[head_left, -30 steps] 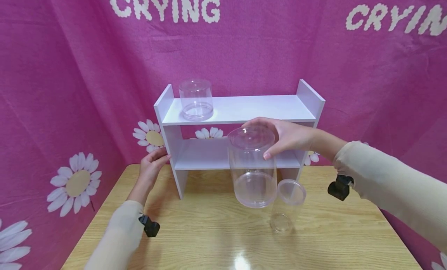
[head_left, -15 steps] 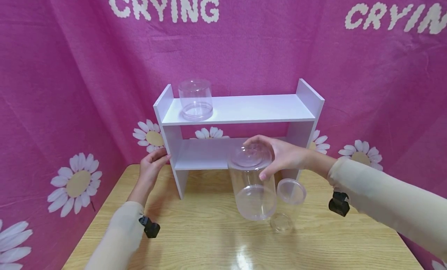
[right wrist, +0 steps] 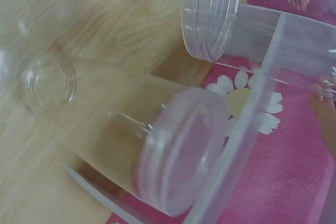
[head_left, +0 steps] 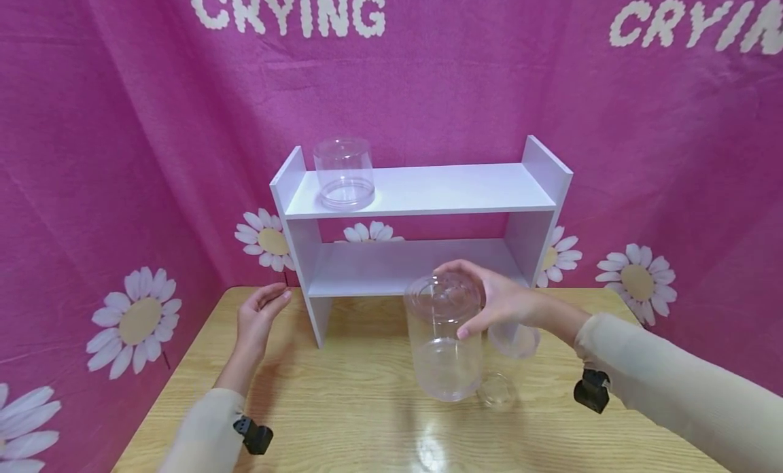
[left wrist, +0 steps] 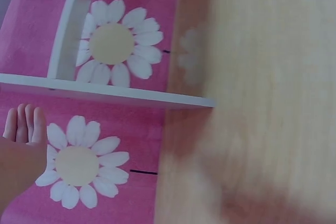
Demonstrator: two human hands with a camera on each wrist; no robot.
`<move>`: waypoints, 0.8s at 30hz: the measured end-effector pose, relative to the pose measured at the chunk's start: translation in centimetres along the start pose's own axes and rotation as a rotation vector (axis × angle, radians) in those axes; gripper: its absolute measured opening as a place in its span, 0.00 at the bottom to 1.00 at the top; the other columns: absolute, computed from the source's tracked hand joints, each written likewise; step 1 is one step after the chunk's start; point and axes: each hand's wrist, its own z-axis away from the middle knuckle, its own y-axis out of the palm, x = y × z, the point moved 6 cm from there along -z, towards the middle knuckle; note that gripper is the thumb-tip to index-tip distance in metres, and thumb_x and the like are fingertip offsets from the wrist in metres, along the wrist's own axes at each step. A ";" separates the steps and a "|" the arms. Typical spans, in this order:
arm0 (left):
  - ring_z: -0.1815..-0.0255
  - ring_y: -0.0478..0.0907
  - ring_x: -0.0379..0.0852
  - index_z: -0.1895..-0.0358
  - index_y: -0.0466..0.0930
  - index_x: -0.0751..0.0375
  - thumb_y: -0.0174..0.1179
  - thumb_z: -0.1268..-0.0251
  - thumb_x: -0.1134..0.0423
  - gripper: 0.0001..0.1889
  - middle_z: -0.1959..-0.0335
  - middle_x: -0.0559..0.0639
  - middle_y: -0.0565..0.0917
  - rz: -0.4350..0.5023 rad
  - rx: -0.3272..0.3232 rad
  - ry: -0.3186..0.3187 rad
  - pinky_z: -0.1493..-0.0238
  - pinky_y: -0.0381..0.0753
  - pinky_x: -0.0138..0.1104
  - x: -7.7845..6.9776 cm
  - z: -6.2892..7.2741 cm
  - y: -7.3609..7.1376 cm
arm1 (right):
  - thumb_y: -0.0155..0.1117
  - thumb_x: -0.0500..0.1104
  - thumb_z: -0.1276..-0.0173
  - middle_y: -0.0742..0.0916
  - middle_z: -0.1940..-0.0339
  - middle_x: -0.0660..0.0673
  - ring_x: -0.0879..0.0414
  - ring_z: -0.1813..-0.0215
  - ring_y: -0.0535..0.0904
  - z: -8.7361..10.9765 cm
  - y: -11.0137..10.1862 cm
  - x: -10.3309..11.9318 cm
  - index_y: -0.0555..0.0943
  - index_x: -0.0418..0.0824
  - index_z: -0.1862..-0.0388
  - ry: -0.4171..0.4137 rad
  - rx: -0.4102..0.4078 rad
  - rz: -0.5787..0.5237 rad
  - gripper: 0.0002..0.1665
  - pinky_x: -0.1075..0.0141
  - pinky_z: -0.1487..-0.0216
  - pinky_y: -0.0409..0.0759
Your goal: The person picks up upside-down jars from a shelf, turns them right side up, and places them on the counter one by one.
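My right hand [head_left: 498,300] grips a large clear plastic jar [head_left: 443,354] around its upper end, above the table. In the right wrist view, a ridged, lid-like end of this jar [right wrist: 210,17] points away from the fingers [right wrist: 326,95]. Partly behind it stands a slimmer clear jar [right wrist: 115,124] with a pale round lid [head_left: 514,340] on top. My left hand [head_left: 257,320] hovers just left of the white shelf's side panel [head_left: 306,269], apart from it, holding nothing, fingers loosely bent. A short clear jar [head_left: 344,177] sits at the left of the top shelf board [head_left: 455,191].
The two-tier white shelf stands at the back of the wooden table [head_left: 349,418]. Its lower board [head_left: 367,269] lies behind the held jar. A pink cloth [head_left: 440,85] with daisies and white letters hangs behind and at the sides.
The large jar has come down toward the tabletop in my right hand. My left hand has let go of the shelf's side panel and drawn back slightly down and left.
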 end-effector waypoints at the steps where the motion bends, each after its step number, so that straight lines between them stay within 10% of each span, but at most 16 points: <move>1: 0.65 0.79 0.24 0.55 0.80 0.62 0.61 0.38 0.71 0.09 0.72 0.27 0.83 0.000 0.001 -0.008 0.55 0.79 0.18 0.3 0.3 -0.1 | 0.80 0.38 0.56 0.74 0.34 0.38 0.54 0.39 0.76 0.1 0.1 -0.2 0.60 0.41 0.31 0.000 -0.004 -0.006 0.55 0.63 0.35 0.76; 11: 0.62 0.80 0.25 0.46 0.74 0.75 0.60 0.38 0.72 0.18 0.69 0.27 0.83 -0.063 0.101 -0.062 0.53 0.79 0.19 2.0 3.4 1.1 | 0.78 0.35 0.54 0.73 0.35 0.31 0.63 0.41 0.77 0.8 1.2 -1.3 0.58 0.35 0.31 -0.087 -0.034 -0.111 0.54 0.67 0.39 0.79; 24: 0.56 0.79 0.27 0.46 0.71 0.82 0.60 0.40 0.75 0.20 0.60 0.31 0.81 -0.107 0.405 0.094 0.50 0.80 0.21 2.2 6.7 5.3 | 0.78 0.32 0.56 0.73 0.35 0.34 0.68 0.39 0.74 1.6 2.6 -1.7 0.57 0.35 0.30 -0.179 -0.097 -0.140 0.55 0.69 0.40 0.79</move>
